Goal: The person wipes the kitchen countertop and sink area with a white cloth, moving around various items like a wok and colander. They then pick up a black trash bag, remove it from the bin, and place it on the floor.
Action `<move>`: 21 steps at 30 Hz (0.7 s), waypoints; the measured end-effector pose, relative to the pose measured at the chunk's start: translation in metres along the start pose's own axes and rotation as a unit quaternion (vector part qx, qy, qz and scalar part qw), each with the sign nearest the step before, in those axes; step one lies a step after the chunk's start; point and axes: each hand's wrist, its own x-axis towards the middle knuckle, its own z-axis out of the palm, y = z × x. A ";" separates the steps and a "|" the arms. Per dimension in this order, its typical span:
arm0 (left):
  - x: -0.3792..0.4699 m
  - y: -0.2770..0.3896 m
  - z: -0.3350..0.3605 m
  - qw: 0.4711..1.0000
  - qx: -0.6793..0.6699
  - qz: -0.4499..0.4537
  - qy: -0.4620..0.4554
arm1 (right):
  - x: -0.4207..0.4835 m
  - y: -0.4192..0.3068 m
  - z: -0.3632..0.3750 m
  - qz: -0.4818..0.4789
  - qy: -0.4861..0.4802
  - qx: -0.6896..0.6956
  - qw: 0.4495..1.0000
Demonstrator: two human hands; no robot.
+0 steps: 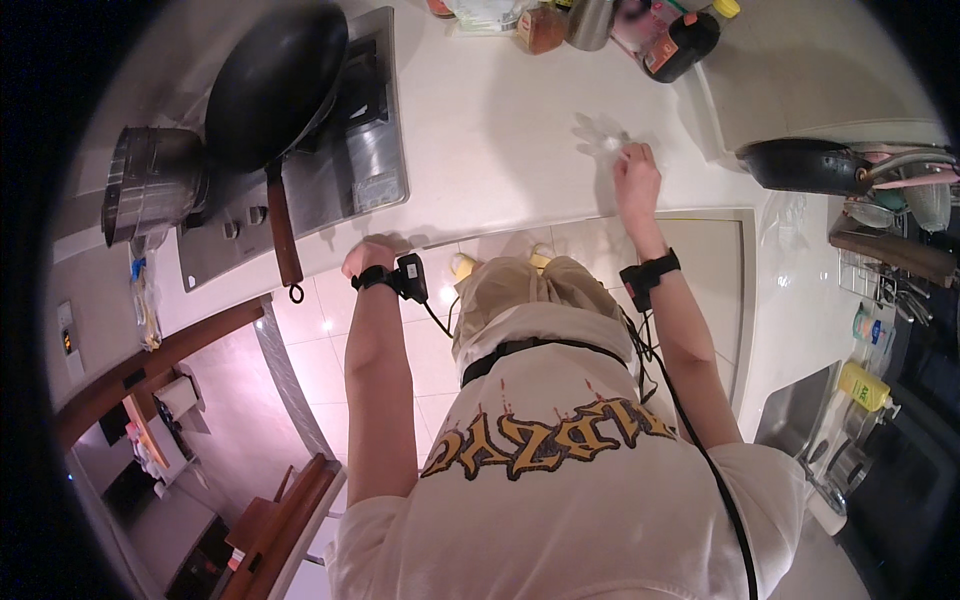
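My left hand (pixel 367 259) is curled into a loose fist at the front edge of the white countertop (pixel 465 172), right of the wok's wooden handle (pixel 282 225). Farther right, above the counter, my right hand (pixel 637 180) has its fingers bent in. A thin, crumpled clear thing, seemingly plastic (pixel 604 136), shows at its fingertips; whether they pinch it I cannot tell. Both wrists wear black straps with small boxes and cables. The black wok (pixel 274 82) stands on the steel gas hob (pixel 375 157) at the left.
A steel pot (pixel 154 180) stands left of the wok. Along the counter's back are a spice jar (pixel 541 30), a steel canister (pixel 591 24) and a dark sauce bottle (pixel 686 45). At right are a frying pan (pixel 802 166), a wooden board (pixel 892 251), a yellow soap bottle (pixel 862 386) and a sink (pixel 795 409).
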 end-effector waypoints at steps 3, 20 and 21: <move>-0.015 0.003 -0.010 0.999 -0.013 0.003 0.040 | -0.009 -0.043 0.027 -0.083 -0.016 0.024 0.996; -0.027 0.006 -0.023 0.997 -0.067 -0.023 0.042 | 0.024 0.042 -0.007 0.039 0.050 -0.068 0.996; -0.021 0.002 -0.018 0.996 -0.077 -0.037 0.037 | 0.024 0.037 -0.012 0.042 0.061 -0.050 0.996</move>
